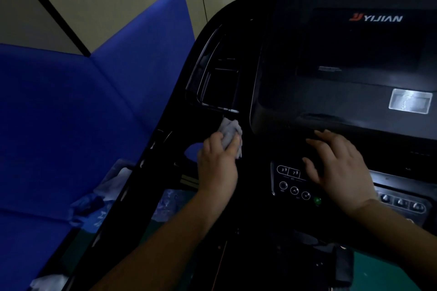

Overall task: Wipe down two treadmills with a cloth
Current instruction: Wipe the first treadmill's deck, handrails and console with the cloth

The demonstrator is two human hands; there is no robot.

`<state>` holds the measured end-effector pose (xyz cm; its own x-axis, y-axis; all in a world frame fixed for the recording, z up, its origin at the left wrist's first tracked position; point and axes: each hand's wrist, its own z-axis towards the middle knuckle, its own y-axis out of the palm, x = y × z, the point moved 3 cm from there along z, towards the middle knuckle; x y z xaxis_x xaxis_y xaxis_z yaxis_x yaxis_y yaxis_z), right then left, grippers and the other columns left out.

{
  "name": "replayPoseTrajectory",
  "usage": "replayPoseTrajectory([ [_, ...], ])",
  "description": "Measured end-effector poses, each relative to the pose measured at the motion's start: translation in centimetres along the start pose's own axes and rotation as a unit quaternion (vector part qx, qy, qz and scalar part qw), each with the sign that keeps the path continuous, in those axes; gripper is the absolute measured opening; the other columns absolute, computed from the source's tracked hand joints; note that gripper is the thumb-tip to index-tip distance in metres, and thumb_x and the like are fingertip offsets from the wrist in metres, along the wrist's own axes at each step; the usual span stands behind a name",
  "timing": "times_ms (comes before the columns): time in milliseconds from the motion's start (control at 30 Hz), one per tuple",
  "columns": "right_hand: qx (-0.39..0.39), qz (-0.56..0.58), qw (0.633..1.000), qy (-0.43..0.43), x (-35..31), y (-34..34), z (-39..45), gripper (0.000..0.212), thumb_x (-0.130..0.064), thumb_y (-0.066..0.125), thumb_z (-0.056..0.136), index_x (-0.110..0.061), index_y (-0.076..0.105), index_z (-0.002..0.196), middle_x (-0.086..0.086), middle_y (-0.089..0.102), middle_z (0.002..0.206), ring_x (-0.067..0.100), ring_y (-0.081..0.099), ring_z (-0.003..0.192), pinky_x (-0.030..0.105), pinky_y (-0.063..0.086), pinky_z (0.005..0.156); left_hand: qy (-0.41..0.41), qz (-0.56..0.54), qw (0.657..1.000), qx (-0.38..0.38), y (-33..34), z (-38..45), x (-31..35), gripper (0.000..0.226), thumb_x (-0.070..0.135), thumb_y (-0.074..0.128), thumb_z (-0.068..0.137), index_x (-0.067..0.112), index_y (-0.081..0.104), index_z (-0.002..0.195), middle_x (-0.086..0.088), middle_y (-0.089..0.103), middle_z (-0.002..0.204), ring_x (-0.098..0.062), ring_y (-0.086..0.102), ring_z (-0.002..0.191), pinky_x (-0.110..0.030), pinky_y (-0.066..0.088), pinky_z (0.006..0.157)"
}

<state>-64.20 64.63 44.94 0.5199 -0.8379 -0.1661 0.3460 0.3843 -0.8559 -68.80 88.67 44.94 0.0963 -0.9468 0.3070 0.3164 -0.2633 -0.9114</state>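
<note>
— So where is the small crumpled grey-white cloth (230,133) just now?

— On the black treadmill console (260,106), just below the lower rim of its recessed side pocket (218,80). The left hand (218,163) has its fingers curled round the cloth, pinching it against the console's dark surface; part of the cloth sticks out above the fingertips and touches the pocket's glossy edge.

— And the other hand?

— The right hand (340,165) lies flat on the console with fingers spread and relaxed, holding nothing. It sits below the bottom edge of the dark display panel (354,54), the one marked YIJIAN, and partly covers the left button cluster (292,182). A green button (317,200) shows just beside the wrist.

— Any room around the cloth?

— Bare black surface lies between the two hands, and more to the right of the cloth, up to the display's rounded left edge. Left of the cloth the console's outer edge falls away quickly; beyond it stands blue padded wall panelling (82,101).

— Anything else near the console?

— A second button row (402,203) lies right of the right wrist. Down past the console's left edge, some pale crumpled plastic (111,186) lies low against the blue padding — too dim to tell more.
</note>
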Motion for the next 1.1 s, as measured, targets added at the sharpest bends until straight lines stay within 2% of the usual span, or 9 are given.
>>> replayPoseTrajectory([
  [167, -0.012, 0.003, 1.0, 0.003, 0.1, 0.0, 0.0, 0.044, -0.037, 0.049, 0.09, -0.005, 0.061, 0.117, 0.017, 0.056, 0.124, 0.034, 0.05, 0.123, 0.045, 0.041, 0.104, -0.17, 0.005, 0.985, 0.037, -1.2, 3.1, -2.8, 0.063, -0.001, 0.052, 0.08, 0.027, 0.049, 0.136, -0.013, 0.043, 0.13, -0.035, 0.039, 0.115, -0.046, 0.042, 0.092],
  [333, -0.021, 0.015, 1.0, 0.002, 0.1, -0.1, 0.1, 0.045, -0.038, 0.047, 0.09, -0.005, 0.061, 0.117, 0.016, 0.056, 0.124, 0.034, 0.049, 0.124, 0.045, 0.041, 0.104, -0.181, -0.087, 0.98, 0.007, -0.9, -0.6, 1.1, 0.035, 0.015, 0.053, 0.089, 0.026, 0.052, 0.122, -0.004, 0.045, 0.121, -0.029, 0.042, 0.113, -0.043, 0.041, 0.096],
  [433, -0.026, 0.018, 0.999, -0.003, 0.0, 0.0, 0.1, 0.044, -0.037, 0.047, 0.09, -0.006, 0.061, 0.117, 0.016, 0.056, 0.124, 0.034, 0.049, 0.124, 0.047, 0.041, 0.103, -0.313, -0.256, 0.914, 0.047, -0.9, 0.5, -0.6, 0.027, 0.05, 0.049, 0.092, 0.025, 0.048, 0.1, 0.003, 0.048, 0.105, -0.024, 0.048, 0.102, -0.044, 0.041, 0.094],
  [533, -0.029, 0.019, 0.999, -0.002, 0.1, -0.1, 0.1, 0.043, -0.038, 0.047, 0.09, -0.007, 0.06, 0.117, 0.015, 0.055, 0.125, 0.034, 0.049, 0.125, 0.047, 0.04, 0.103, -0.443, -0.357, 0.82, 0.065, 0.4, 1.0, -2.4, 0.033, 0.053, 0.048, 0.09, 0.021, 0.049, 0.1, -0.007, 0.055, 0.108, -0.025, 0.055, 0.091, -0.042, 0.048, 0.082],
  [633, -0.033, 0.021, 0.999, 0.001, 0.1, 0.0, 0.0, 0.043, -0.038, 0.047, 0.09, -0.007, 0.06, 0.117, 0.015, 0.055, 0.125, 0.034, 0.048, 0.125, 0.047, 0.04, 0.104, -0.414, -0.456, 0.782, 0.098, 1.2, -1.1, 0.2, 0.024, 0.043, 0.055, 0.092, 0.02, 0.049, 0.089, -0.003, 0.057, 0.089, -0.016, 0.055, 0.074, -0.03, 0.043, 0.063],
  [767, -0.035, 0.023, 0.999, 0.012, 0.0, -0.1, 0.1, 0.043, -0.039, 0.048, 0.089, -0.008, 0.061, 0.115, 0.014, 0.057, 0.124, 0.033, 0.05, 0.124, 0.046, 0.04, 0.103, -0.325, -0.381, 0.854, 0.141, 0.3, -1.7, 1.2, 0.019, 0.04, 0.064, 0.088, 0.024, 0.053, 0.09, 0.004, 0.055, 0.09, -0.011, 0.057, 0.079, -0.024, 0.045, 0.069],
  [867, -0.038, 0.028, 0.999, 0.022, -0.1, -0.3, 0.5, 0.043, -0.04, 0.048, 0.087, -0.009, 0.062, 0.113, 0.013, 0.057, 0.123, 0.033, 0.052, 0.122, 0.047, 0.041, 0.101, -0.184, -0.22, 0.955, 0.078, 0.2, 0.8, -0.3, 0.028, 0.056, 0.06, 0.085, 0.033, 0.053, 0.099, 0.011, 0.049, 0.103, -0.009, 0.054, 0.093, -0.029, 0.048, 0.081],
  [967, -0.037, 0.037, 0.998, 0.037, -0.2, -0.5, 0.7, 0.044, -0.04, 0.048, 0.084, -0.009, 0.064, 0.11, 0.013, 0.058, 0.121, 0.032, 0.053, 0.116, 0.045, 0.043, 0.099, -0.115, -0.12, 0.983, 0.071, -1.1, 4.5, -3.2, 0.042, 0.068, 0.048, 0.084, 0.034, 0.049, 0.109, 0.007, 0.046, 0.11, -0.015, 0.051, 0.102, -0.04, 0.049, 0.089],
  [1100, -0.02, 0.041, 0.997, 0.067, -0.8, -0.7, 1.2, 0.043, -0.039, 0.048, 0.082, -0.008, 0.065, 0.106, 0.013, 0.057, 0.117, 0.031, 0.053, 0.108, 0.041, 0.041, 0.095, -0.163, -0.085, 0.974, 0.136, -3.4, 6.9, -5.3, 0.04, 0.059, 0.047, 0.09, 0.024, 0.05, 0.108, 0.008, 0.046, 0.103, -0.014, 0.054, 0.094, -0.042, 0.051, 0.085],
])
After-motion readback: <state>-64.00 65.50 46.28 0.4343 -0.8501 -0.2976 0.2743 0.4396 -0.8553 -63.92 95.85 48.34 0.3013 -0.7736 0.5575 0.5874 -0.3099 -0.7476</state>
